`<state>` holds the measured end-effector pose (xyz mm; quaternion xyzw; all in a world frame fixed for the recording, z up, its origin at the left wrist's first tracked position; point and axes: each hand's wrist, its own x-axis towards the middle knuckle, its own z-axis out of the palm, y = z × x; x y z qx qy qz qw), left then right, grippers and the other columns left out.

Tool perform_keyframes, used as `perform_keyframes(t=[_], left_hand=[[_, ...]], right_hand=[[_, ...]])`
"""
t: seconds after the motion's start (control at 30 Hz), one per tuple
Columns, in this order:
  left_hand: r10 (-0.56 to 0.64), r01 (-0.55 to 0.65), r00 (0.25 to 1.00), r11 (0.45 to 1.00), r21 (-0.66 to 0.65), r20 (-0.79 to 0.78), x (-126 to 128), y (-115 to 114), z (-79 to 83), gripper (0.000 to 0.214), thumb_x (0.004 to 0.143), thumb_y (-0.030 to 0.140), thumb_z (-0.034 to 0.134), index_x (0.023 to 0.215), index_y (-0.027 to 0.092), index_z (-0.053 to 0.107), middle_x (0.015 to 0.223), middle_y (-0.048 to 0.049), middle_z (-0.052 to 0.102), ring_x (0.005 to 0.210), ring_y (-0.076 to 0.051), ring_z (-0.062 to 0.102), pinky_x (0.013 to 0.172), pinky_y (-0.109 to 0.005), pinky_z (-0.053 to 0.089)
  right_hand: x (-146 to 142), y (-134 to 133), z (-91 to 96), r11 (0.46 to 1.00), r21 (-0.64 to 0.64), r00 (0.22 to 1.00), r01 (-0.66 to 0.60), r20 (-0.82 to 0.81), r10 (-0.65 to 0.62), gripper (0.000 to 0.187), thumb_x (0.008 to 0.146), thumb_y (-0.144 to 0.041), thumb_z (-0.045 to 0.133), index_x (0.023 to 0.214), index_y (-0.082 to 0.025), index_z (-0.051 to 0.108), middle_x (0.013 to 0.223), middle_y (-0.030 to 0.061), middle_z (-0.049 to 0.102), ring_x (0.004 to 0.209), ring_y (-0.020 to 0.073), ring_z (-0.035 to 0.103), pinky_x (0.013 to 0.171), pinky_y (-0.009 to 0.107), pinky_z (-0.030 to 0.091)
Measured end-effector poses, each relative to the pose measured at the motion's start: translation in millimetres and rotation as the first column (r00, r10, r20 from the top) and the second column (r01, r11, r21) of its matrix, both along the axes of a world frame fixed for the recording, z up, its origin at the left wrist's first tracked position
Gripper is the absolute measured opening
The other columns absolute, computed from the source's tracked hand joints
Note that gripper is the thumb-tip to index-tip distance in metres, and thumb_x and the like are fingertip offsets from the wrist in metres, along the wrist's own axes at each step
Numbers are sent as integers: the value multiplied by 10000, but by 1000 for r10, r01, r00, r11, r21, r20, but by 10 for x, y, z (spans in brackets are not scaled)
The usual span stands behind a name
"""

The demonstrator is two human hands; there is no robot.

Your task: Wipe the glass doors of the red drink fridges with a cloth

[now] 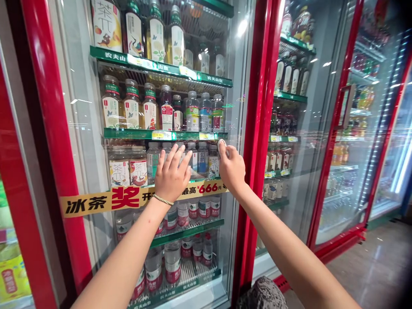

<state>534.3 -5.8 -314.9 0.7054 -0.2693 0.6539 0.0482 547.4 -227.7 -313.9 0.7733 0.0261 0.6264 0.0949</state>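
My left hand (173, 171) lies spread on the glass door (199, 171) of a drinks fridge, fingers pointing up, a thin band around its wrist. Its palm covers part of a yellow promotional strip (106, 204) stuck across the glass. To the right, near the door's red frame (257, 128), my right hand (232, 167) is closed, its fingers curled against the pane. At its fingertips shows the edge of a small white thing (221, 144), mostly hidden, whose kind I cannot make out. Behind the glass, bottled drinks (151, 107) stand in rows on green-edged shelves (138, 134).
More red-framed fridges with drinks (286, 159) continue to the right along a shiny floor (386, 253). Another red frame (19, 193) stands at the far left, beside yellow packages (13, 274). A patterned dark fabric (264, 294) shows at the bottom.
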Motion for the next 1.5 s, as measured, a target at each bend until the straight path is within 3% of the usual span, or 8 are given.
perform_keyframes(t=[0.17,0.3,0.47,0.63,0.77,0.97,1.1,1.5], left_hand=[[25,-27,1000,983,183,13,31,38,-58,559,965,190,527,1519,253,489,1547,-86,541,1490,-275,445,1307,-540,216],[15,-12,1000,984,179,-15,40,41,-64,594,958,192,536,1543,261,459,1551,-88,535,1496,-281,436,1307,-548,215],[3,1,1000,984,181,-24,38,42,-60,610,958,188,535,1555,270,440,1556,-84,529,1493,-281,440,1304,-550,219],[-53,59,998,986,158,-45,34,48,-53,636,944,168,536,1559,293,430,1542,-75,546,1477,-281,464,1294,-561,240],[-52,58,998,985,161,-41,38,46,-54,623,949,168,532,1554,285,440,1542,-80,545,1478,-282,462,1290,-560,247],[-51,56,998,985,164,-32,49,45,-65,620,943,164,530,1548,277,451,1544,-79,543,1478,-282,461,1293,-558,253],[-67,72,997,985,154,-41,42,47,-63,642,926,158,537,1549,285,450,1545,-79,541,1478,-284,463,1301,-562,239],[-51,52,999,986,161,-9,61,42,-69,588,936,165,541,1515,260,497,1540,-83,547,1473,-283,469,1303,-553,238]], right_hand=[[49,-76,-46,976,-203,996,-78,-51,69,578,1015,-151,365,1588,-213,318,1208,120,655,938,202,578,776,328,422],[71,-142,-39,1000,-3,1000,17,-9,-17,585,996,-116,341,1579,-166,338,1246,161,633,968,226,584,800,345,442],[15,-167,-9,995,-91,993,-40,-116,30,578,1019,-124,332,1596,-155,326,1275,166,633,1026,228,598,834,335,455],[-60,-274,59,993,31,983,115,-145,-109,578,1001,-76,259,1574,-69,337,1242,208,634,1000,262,605,777,367,462],[-69,-318,41,990,-122,979,66,-182,-87,576,1009,-84,248,1580,-69,321,1255,198,637,1034,249,596,811,367,478],[-94,-315,75,983,-10,961,186,-207,-184,609,961,-42,256,1565,16,304,1225,258,629,985,286,602,764,387,472],[-138,-340,134,986,-83,958,143,-240,-159,623,964,-69,275,1586,-42,289,1229,226,621,985,271,601,748,360,468],[-337,-475,279,933,-101,880,344,-313,-358,600,921,-47,321,1513,22,396,1205,270,630,920,276,642,679,384,524]])
